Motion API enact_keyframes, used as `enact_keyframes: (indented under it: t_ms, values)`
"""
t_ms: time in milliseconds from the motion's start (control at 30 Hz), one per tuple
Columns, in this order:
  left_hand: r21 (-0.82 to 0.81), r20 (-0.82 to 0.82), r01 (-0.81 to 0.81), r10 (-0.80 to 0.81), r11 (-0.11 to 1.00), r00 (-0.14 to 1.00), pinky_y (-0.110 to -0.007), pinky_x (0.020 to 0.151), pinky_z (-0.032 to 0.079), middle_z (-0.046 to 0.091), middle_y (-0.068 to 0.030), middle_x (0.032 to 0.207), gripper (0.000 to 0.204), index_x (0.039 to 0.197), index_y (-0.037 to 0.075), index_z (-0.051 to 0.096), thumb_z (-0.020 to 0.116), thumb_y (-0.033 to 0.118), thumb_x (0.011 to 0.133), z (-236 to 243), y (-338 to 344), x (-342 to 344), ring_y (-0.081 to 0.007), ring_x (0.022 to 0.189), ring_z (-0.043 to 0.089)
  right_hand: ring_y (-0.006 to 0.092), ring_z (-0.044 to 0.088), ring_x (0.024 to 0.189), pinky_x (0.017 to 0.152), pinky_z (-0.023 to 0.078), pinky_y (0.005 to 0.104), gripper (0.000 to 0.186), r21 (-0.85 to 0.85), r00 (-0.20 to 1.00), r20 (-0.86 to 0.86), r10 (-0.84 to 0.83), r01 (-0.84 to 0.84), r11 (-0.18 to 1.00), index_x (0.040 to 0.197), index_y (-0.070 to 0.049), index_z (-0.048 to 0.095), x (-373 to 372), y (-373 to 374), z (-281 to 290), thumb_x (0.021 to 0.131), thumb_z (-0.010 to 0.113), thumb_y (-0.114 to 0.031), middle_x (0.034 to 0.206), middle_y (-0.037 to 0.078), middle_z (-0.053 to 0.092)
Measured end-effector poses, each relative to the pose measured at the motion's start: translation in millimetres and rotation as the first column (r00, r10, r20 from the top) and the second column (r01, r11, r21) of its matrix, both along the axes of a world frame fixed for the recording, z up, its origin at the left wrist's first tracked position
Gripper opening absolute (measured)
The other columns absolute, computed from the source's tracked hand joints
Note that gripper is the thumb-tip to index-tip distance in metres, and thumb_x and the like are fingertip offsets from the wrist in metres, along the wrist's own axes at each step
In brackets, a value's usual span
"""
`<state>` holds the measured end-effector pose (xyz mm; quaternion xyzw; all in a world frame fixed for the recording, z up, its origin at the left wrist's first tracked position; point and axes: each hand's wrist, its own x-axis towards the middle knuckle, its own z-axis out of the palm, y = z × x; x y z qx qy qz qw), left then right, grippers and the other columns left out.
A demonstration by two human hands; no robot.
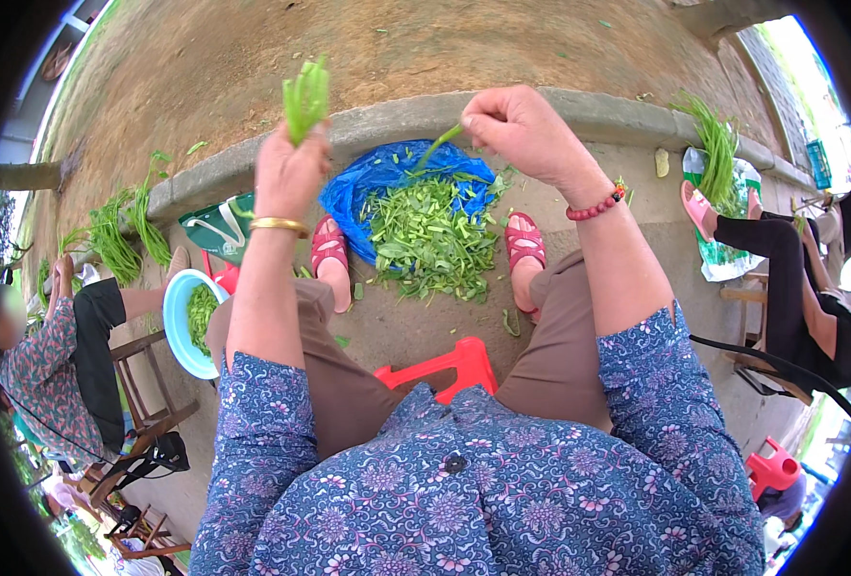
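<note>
My left hand [293,173], wearing a gold bangle, is closed around a bunch of green vegetable stems [306,96] whose cut ends point up and away from me. Between thumb and fingers, my right hand [522,132] pinches a single green stem [437,146] that slants down to the left. Beneath both hands a blue plastic bag [344,197] lies spread on the ground between my feet. Short pieces of stem and leaf [425,240] are heaped on it and spill past its near edge.
A light blue basin [173,312] with chopped greens stands left of my knee, beside a green bag [216,230]. Long greens [118,235] lie by the curb [377,123]. People sit at left and right, with more greens [716,154] at right. A red stool [445,367] is under me.
</note>
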<state>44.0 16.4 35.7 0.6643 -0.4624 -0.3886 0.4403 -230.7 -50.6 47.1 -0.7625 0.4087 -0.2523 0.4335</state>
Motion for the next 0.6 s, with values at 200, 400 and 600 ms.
enact_keyframes:
  t_ms: [200,400,600]
  values:
    - [0.114,-0.509,0.369,-0.265,0.922,0.819,-0.024,0.064,0.044,0.063,-0.0022,0.092,0.025,0.108,0.005,0.061,0.054,0.025,0.094,2,17,-75,-0.0101,0.079,0.057,0.0019,0.054,0.061,0.053,0.043,0.0167,0.018,0.354,0.981,0.187,0.059,-0.123,0.927,0.084,-0.004,0.065,8,11,18,0.092,0.058,-0.019,0.07,-0.004,0.061]
    - [0.192,-0.597,0.397,-0.215,0.897,0.773,-0.026,0.066,0.044,0.062,-0.0016,0.089,0.024,0.111,0.006,0.06,0.053,0.023,0.096,1,16,-69,-0.0102,0.08,0.056,0.0052,0.053,0.06,0.053,0.044,0.0219,0.017,0.293,0.98,0.196,-0.018,-0.041,0.955,0.081,-0.002,0.067,11,10,17,0.087,0.06,-0.016,0.066,-0.002,0.06]
    - [0.138,-0.593,0.481,-0.316,0.866,0.74,-0.025,0.066,0.042,0.058,0.0001,0.084,0.021,0.106,0.006,0.058,0.053,0.024,0.096,-5,19,-65,-0.0098,0.077,0.055,0.0077,0.055,0.061,0.056,0.045,0.0261,0.015,0.122,0.987,0.162,-0.024,0.004,0.993,0.081,0.0,0.068,11,5,-2,0.081,0.061,-0.013,0.066,0.001,0.062]
